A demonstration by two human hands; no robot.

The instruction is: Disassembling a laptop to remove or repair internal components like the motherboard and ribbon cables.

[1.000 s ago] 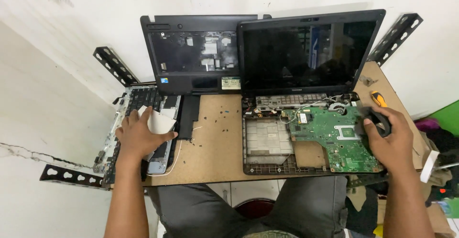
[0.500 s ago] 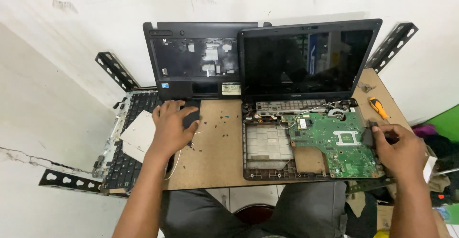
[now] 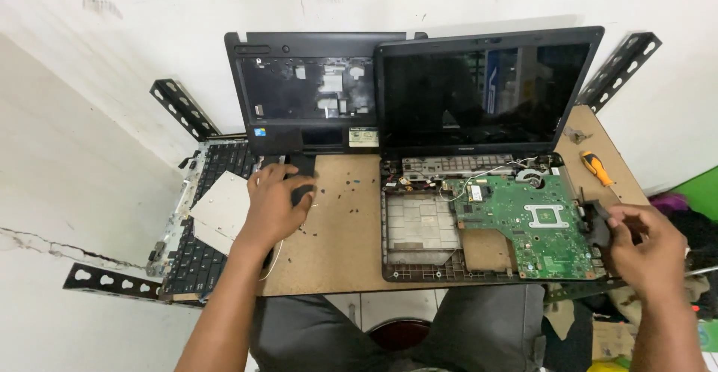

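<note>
Small black part covered by left hand, fingers curled; dark piece pinched by right hand at tabletop's right edge. Both judged light, rigid.

I see a table of matt brown pressed board, slightly rough. The laptop screen is glossy black glass; the palmrest shell beside it is matt black plastic. The green circuit board looks smooth, with a bright metal bracket. The screwdriver has a smooth orange plastic handle.
</note>
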